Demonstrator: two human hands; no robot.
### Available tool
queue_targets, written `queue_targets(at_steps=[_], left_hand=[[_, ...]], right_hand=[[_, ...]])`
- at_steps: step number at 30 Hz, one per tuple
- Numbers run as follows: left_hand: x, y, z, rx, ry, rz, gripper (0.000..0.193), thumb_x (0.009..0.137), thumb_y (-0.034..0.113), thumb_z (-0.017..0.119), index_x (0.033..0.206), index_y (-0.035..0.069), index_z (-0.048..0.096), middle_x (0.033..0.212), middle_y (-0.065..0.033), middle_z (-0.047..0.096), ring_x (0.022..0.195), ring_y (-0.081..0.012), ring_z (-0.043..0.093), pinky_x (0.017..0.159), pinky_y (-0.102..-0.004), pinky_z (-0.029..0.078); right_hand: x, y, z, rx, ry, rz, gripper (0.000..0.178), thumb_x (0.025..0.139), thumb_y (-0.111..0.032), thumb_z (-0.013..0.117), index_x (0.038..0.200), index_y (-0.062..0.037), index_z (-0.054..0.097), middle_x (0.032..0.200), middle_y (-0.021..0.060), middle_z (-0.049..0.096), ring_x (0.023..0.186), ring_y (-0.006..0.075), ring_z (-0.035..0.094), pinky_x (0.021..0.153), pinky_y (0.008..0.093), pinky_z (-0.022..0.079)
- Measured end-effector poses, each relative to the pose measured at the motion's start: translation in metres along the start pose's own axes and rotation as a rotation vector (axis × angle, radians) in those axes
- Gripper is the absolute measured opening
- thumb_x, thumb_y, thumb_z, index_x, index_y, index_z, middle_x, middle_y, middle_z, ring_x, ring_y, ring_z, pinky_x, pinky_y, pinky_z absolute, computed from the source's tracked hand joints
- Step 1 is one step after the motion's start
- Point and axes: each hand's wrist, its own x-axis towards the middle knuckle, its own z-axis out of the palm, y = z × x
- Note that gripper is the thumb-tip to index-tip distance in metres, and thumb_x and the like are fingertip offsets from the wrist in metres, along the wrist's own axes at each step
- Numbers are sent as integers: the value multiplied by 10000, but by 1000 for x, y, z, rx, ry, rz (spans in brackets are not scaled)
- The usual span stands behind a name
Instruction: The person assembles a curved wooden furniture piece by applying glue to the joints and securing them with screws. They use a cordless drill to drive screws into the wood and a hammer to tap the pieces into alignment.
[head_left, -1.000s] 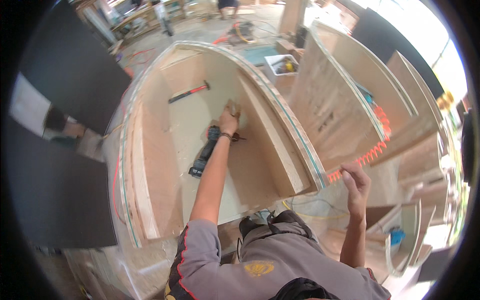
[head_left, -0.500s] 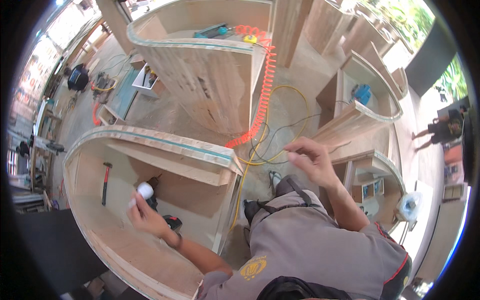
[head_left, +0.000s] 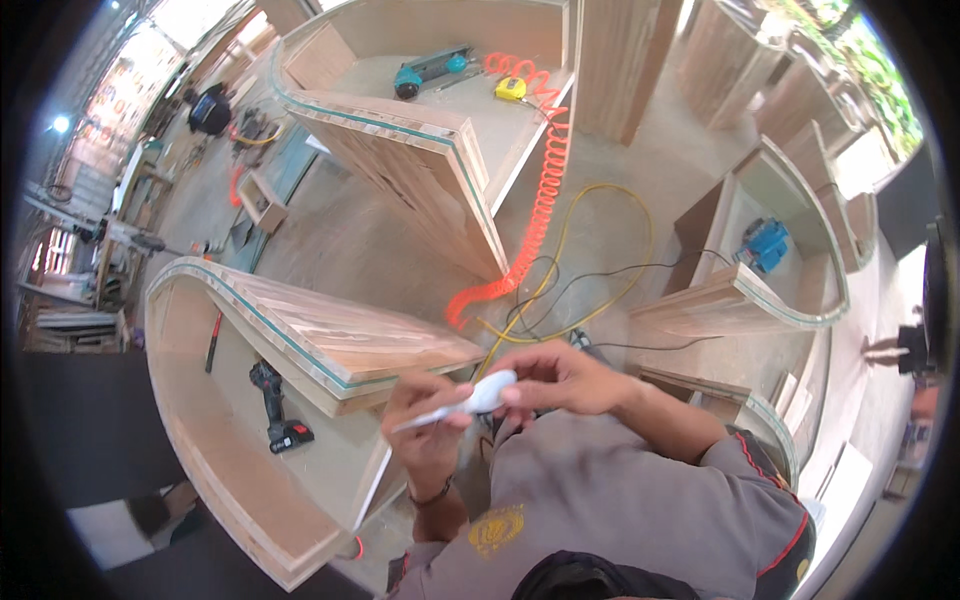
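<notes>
white piece [head_left: 491, 392], yellow shirt emblem [head_left: 497, 528]

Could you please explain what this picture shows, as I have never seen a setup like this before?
There is no machine here, only a person's two bare hands. A wide fisheye camera worn on the head looks down at them, so straight edges appear bent. The left hand and right hand together hold a small white object, narrow at one end; I cannot tell exactly what it is. In the nearest curved wooden cabinet, at left, lie a cordless drill and something with a slim red-and-black handle. The cabinet beyond holds a teal-and-black tool and a yellow tape measure. An orange coiled hose hangs down from it.
</notes>
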Motion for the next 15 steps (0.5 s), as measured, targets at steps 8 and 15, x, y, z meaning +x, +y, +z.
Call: queue_targets(at_steps=[8, 15], left_hand=[[110, -26, 103, 201, -81, 154, 682, 962, 593, 592, 1279, -6, 669, 885, -72, 641, 775, -128, 584, 677, -284, 471], [258, -34, 109, 541, -224, 444, 408, 1032, 304, 546, 1245, -16, 686, 924, -83, 679, 888, -163, 591, 809, -315, 465]], right_hand=[[-69, -67, -112, 85, 384, -249, 268, 1016, -192, 641, 1219, -16, 634, 971, 47, 688, 805, 90, 649, 714, 268, 553], [-91, -87, -178, 79, 688, -471, 304, 1022, -222, 609, 1213, 15, 605, 1006, 84, 671, 819, 115, 622, 710, 285, 537]])
